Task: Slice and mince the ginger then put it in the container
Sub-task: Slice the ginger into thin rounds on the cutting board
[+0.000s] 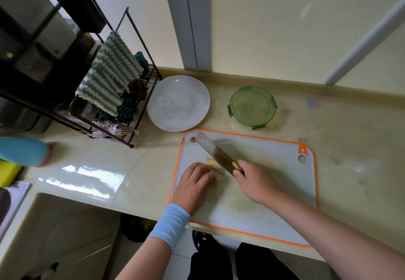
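While the right hand [254, 183] wrapped its fingers round the handle of the knife [213, 150], the blade ran away to the far left with its edge set against the ginger [215, 166]. The left hand [192, 183], fingers curled, pinned the ginger down on the near-left part of the cutting board [263, 203]. Its knuckles lay just beside the blade, and the fingertips themselves were hidden. One small offcut [192, 139] sat alone at the far-left corner of the board. The green container [252, 106] stood on the counter [350, 126] beyond the board's far edge, well apart from the ginger, with a white plate [178, 103] to its left. Whether the container's lid was on could not be told.

Hazards, as judged: the ginger looked knobbly and mostly whole, so it could roll under the blade and carry the edge toward the left fingers. The knife was blurred, which suggested a quick stroke and little margin for that. The board reached close to the counter's near edge, and hard chopping might shift it. Loose pieces could scatter off the left side during mincing.
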`<state>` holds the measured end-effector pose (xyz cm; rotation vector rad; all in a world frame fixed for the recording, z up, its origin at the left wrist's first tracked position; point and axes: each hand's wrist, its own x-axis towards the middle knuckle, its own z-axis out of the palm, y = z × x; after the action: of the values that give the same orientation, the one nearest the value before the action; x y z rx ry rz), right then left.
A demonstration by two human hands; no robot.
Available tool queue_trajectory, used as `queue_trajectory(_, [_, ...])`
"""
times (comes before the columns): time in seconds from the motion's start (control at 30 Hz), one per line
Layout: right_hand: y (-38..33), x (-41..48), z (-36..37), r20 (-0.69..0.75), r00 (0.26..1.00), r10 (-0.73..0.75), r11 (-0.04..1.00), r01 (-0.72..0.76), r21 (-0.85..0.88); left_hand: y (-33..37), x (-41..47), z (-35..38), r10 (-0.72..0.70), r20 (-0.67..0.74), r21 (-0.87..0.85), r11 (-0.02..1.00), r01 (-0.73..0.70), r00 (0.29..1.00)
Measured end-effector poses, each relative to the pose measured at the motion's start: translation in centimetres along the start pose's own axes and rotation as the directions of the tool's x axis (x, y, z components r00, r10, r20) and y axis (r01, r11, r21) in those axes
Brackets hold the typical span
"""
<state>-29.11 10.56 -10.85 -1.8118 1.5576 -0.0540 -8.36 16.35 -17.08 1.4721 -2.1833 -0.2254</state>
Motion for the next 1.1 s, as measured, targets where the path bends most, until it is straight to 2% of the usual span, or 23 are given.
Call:
queue_trajectory(0.1, [0.1,0.3,-1.5,-0.057,0.998,-0.002,1.000,0.003,0.018,-0.9,1.8,-0.6,0.071,0.077,-0.004,0.997,-0.071,0.994])
queue_trajectory(0.27, [-0.1,0.3,-2.1,-0.072,0.997,-0.031,0.998,0.027,-0.055,-0.9,2.4,-1.2,0.083,0.256,-0.012,0.997,-0.082,0.963])
queue_trajectory(0.37, [-0.1,0.0,-1.8,-0.078,0.996,-0.046,0.994,0.038,-0.103,-0.2,2.5,-1.6,0.012,0.313,-0.029,1.000,-0.003,0.950])
queue_trajectory(0.47, [0.2,0.0,-1.7,-0.091,0.995,-0.044,0.993,0.034,-0.115,-0.2,3.6,-2.5,-0.220,0.261,-0.087,0.964,0.250,0.940])
queue_trajectory(0.53, [0.4,0.2,-1.8,-0.091,0.995,-0.041,0.995,0.033,-0.094,-0.8,4.9,-3.0,-0.311,0.258,-0.071,0.938,0.339,0.915])
queue_trajectory(0.6, [0.4,0.4,-2.1,-0.096,0.995,-0.040,0.997,0.033,-0.066,-1.3,6.2,-3.2,-0.277,0.343,0.009,0.956,0.292,0.898])
queue_trajectory(0.7, [0.2,0.8,-2.3,-0.104,0.994,-0.036,0.998,0.031,-0.051,-1.3,7.8,-3.4,-0.241,0.508,0.106,0.970,0.218,0.827])
queue_trajectory(0.8, [0.2,0.9,-2.3,-0.100,0.994,-0.046,0.998,0.042,-0.047,-1.7,8.0,-3.0,-0.210,0.487,0.150,0.976,0.156,0.848])
queue_trajectory(0.87, [0.1,1.0,-2.2,-0.101,0.994,-0.051,0.998,0.047,-0.042,-2.0,7.7,-3.0,-0.247,0.488,0.173,0.968,0.185,0.837])
queue_trajectory(1.0, [-0.2,1.1,-2.0,-0.112,0.992,-0.063,0.998,0.060,-0.026,-1.9,7.3,-3.2,-0.419,0.495,0.144,0.903,0.404,0.761])
queue_trajectory(1.1, [-0.4,1.4,-1.7,-0.111,0.992,-0.059,0.998,0.056,-0.032,-1.3,7.7,-2.7,-0.418,0.521,0.145,0.903,0.405,0.745])
